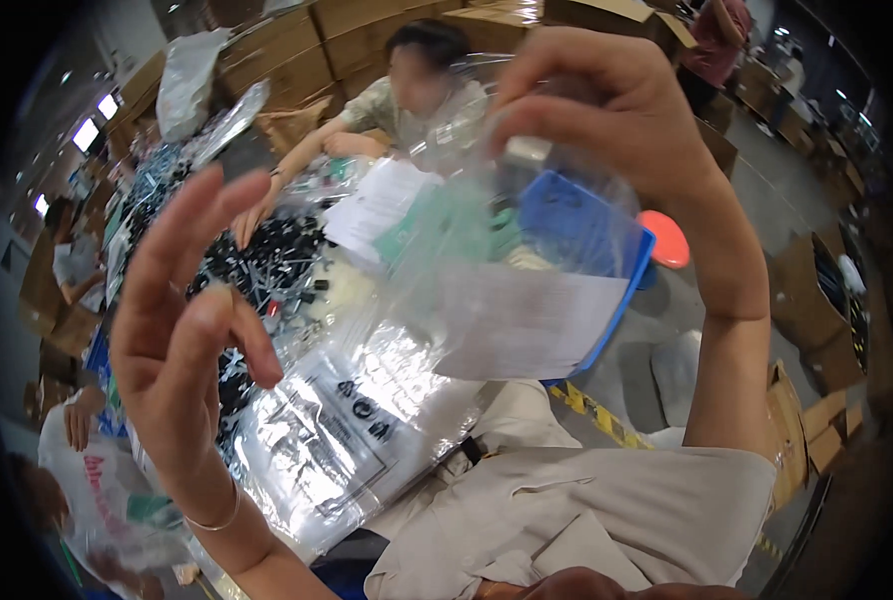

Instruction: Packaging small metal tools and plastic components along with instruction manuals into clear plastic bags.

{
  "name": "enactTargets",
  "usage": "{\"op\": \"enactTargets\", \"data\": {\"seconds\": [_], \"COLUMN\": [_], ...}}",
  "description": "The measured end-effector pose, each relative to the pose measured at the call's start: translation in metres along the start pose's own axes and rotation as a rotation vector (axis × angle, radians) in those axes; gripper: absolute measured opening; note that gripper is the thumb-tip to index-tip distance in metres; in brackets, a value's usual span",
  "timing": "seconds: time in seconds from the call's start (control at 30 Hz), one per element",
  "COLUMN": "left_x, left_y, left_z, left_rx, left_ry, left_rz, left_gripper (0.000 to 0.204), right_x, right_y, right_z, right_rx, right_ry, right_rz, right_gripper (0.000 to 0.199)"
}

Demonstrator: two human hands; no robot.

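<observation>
Right hand raised high, pinching the top edge of a clear plastic bag between thumb and fingers — closed on it, wrist bent, forearm rising from the lower right. The bag hangs free in the air over the lap, a white paper label low on its front face. A small pale object sits near the pinch; too blurred to identify.

Left hand up beside the bag but apart from it — fingers spread and loosely curled, thumb crossing the palm, holding nothing. Thin bracelet at the wrist.

Risks, as judged:
- Bag is held at 1 point only. Slick film could slip from the pinch, and it would land on the stack of flat clear bags across the lap.
- With the left hand off, the mouth may sag or twist shut, so anything inside could shift or fall out.
- Crowded table just beyond, heaped with small black parts — a swing of the bag could brush them.

Another person works at the far side.
</observation>
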State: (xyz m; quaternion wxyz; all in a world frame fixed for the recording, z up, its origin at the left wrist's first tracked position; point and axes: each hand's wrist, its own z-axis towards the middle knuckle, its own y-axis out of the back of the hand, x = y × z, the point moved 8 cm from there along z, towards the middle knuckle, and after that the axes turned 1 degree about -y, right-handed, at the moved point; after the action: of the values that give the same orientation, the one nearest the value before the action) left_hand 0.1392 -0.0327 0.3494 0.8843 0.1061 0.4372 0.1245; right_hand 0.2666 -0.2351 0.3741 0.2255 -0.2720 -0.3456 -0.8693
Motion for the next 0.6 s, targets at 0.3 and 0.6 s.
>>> {"op": "enactTargets", "data": {"seconds": [0.3,0.6], "left_x": [0.091,0.142], "left_y": [-0.001,-0.002], "left_z": [-0.058,-0.098], "left_rx": [-0.022,-0.015], "left_ry": [0.415,0.701], "left_rz": [-0.147,-0.128], "left_gripper": [0.039,0.035], "right_x": [-0.124,-0.223], "right_y": [0.131,0.141], "right_z": [-0.164,-0.273], "right_rx": [-0.323,-0.315], "right_ry": [-0.495,-0.778], "right_rz": [-0.349,-0.314], "right_gripper": [0.007,0.006]}}
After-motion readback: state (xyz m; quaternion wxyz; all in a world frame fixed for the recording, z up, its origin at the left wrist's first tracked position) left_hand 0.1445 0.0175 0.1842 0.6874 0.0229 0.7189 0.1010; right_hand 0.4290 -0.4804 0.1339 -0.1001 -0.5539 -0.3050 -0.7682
